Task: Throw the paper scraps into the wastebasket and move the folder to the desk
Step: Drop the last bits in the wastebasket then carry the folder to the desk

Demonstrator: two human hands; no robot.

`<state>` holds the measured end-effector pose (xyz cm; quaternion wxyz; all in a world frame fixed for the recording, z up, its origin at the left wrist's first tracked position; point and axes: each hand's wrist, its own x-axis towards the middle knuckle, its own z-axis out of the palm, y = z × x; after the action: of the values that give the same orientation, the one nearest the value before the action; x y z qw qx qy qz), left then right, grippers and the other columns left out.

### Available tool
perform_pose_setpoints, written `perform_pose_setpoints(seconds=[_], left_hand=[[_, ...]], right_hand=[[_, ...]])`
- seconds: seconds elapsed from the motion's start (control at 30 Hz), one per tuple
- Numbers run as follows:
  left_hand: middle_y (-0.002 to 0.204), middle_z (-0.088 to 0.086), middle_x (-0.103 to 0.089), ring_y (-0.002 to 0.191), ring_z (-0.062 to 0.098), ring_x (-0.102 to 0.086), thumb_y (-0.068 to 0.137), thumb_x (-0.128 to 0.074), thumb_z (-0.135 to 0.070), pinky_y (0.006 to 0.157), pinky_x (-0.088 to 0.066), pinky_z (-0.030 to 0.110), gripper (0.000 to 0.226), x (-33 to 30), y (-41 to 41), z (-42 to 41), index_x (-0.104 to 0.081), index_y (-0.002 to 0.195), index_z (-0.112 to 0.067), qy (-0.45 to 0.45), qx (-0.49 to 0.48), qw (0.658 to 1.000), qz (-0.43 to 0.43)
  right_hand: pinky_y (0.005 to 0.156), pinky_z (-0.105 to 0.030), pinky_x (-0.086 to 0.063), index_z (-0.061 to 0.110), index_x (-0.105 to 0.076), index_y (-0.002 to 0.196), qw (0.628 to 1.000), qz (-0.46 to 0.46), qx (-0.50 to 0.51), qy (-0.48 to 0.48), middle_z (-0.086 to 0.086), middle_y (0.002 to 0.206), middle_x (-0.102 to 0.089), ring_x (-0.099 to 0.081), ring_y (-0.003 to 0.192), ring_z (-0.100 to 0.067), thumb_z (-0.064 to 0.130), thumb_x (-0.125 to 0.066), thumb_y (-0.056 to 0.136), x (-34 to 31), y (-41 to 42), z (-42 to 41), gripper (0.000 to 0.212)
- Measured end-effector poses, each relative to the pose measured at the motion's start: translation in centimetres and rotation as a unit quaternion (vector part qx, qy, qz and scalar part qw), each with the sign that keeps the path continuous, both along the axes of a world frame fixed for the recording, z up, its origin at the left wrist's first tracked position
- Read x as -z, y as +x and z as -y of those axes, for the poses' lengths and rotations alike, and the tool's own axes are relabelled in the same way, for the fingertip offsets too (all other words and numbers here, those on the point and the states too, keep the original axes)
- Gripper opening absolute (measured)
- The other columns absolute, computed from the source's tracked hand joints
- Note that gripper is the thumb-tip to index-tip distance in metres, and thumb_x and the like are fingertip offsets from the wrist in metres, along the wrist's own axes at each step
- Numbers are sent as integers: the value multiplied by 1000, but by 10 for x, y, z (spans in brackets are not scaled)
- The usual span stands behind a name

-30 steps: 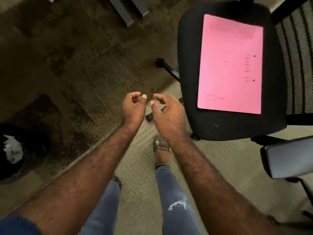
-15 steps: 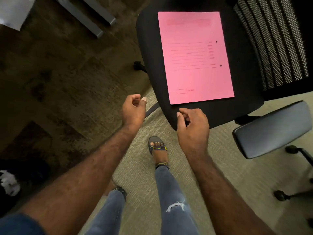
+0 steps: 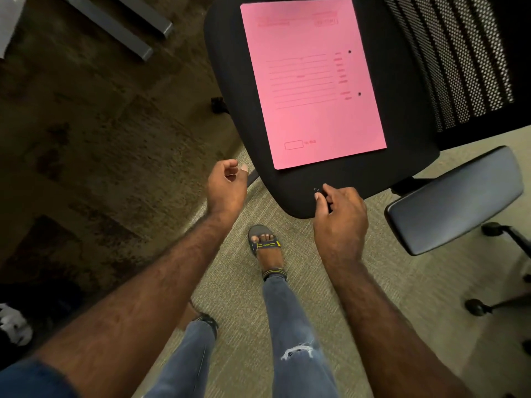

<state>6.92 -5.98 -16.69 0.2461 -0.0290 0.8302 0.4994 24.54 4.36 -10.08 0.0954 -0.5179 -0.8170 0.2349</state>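
A pink folder (image 3: 311, 81) lies flat on the black seat of an office chair (image 3: 408, 81). My right hand (image 3: 340, 216) hovers over the seat's front edge, just below the folder's near edge, fingers curled and apart, holding nothing. To the left of the seat, above the carpet, my left hand (image 3: 227, 188) is loosely curled and holds nothing. At the bottom left edge stands a dark wastebasket (image 3: 37, 320) with white paper scraps (image 3: 13, 326) in it, partly cut off by the frame.
The chair's grey armrest (image 3: 457, 199) juts out at right, with its wheeled base (image 3: 477, 307) below. Its mesh back (image 3: 459, 53) is at top right. Grey desk feet (image 3: 129, 27) lie on the dark carpet at top left. My sandalled foot (image 3: 265, 245) stands between my arms.
The view has closed in on the chair, so the folder now looks larger and nearer. My right hand went from beside the left hand to the seat's front edge. The left hand barely moved.
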Motion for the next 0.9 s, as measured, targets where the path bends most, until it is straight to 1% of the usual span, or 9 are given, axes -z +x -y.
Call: perform_pose_setpoints(seconds=[0.1, 0.2, 0.27, 0.4, 0.53, 0.6, 0.73, 0.8, 0.9], left_hand=[[112, 4, -71, 102, 14, -66, 97, -71, -24, 76, -45, 6, 28, 4, 1, 1, -67, 121, -11, -7, 5, 1000, -7], [114, 4, -71, 104, 15, -67, 97, -71, -25, 79, -47, 11, 27, 9, 2, 3, -66, 121, -12, -14, 3, 1000, -8], [114, 4, -70, 106, 16, -67, 97, -71, -24, 79, -47, 10, 27, 13, 3, 4, -66, 120, -12, -16, -1, 1000, -1], [114, 3, -70, 106, 16, -67, 97, -71, -24, 75, -44, 6, 28, 19, 3, 6, -66, 122, -12, -20, 6, 1000, 10], [113, -2, -69, 105, 13, -66, 96, -71, -24, 76, -45, 7, 27, 20, 0, 7, -66, 120, -14, -27, 8, 1000, 7], [112, -4, -69, 106, 13, -67, 96, -71, -25, 80, -49, 12, 26, 20, -2, 8, -66, 120, -15, -27, 8, 1000, 4], [113, -2, -70, 105, 15, -67, 95, -71, -23, 94, -58, 32, 27, 17, -9, 9, -66, 119, -13, -31, 19, 999, -29], [114, -1, -70, 105, 16, -67, 94, -71, -22, 96, -58, 36, 27, 13, -11, 9, -67, 119, -13, -30, 26, 998, -48], [114, -1, -69, 106, 16, -66, 94, -72, -22, 95, -58, 34, 26, 5, -16, 12, -66, 119, -16, -21, 29, 997, -63]], right_hand=[[90, -49, -55, 12, -77, 124, 1000, 8, -20, 20, -4, 104, -67, -62, 98, -25, 24, -68, 101, 3, -1, -4, 27], [87, -43, -54, 12, -79, 119, 999, 18, -28, 31, -4, 102, -68, -60, 95, -26, 24, -70, 100, 3, -3, -6, 24], [85, -41, -53, 13, -80, 115, 998, 22, -37, 37, -4, 102, -69, -59, 94, -26, 24, -70, 100, 2, -5, -7, 21], [84, -44, -53, 15, -79, 109, 996, 40, -61, 52, -3, 103, -67, -59, 94, -26, 24, -67, 101, 2, -8, -9, 17], [85, -47, -50, 18, -71, 107, 993, 60, -76, 70, -4, 105, -62, -57, 95, -27, 25, -64, 102, 8, -8, -8, 11], [85, -45, -48, 19, -67, 107, 991, 72, -79, 82, -3, 106, -59, -55, 96, -26, 25, -62, 102, 12, -8, -7, 9], [83, -41, -43, 22, -60, 107, 987, 94, -79, 104, 1, 108, -54, -49, 95, -22, 26, -57, 102, 18, -13, -5, 6], [82, -40, -41, 24, -57, 107, 986, 96, -82, 110, 2, 109, -52, -47, 95, -21, 25, -56, 102, 19, -15, -5, 5], [82, -40, -41, 24, -55, 106, 985, 84, -93, 117, 1, 109, -51, -46, 96, -20, 24, -56, 101, 19, -24, -6, 5]])
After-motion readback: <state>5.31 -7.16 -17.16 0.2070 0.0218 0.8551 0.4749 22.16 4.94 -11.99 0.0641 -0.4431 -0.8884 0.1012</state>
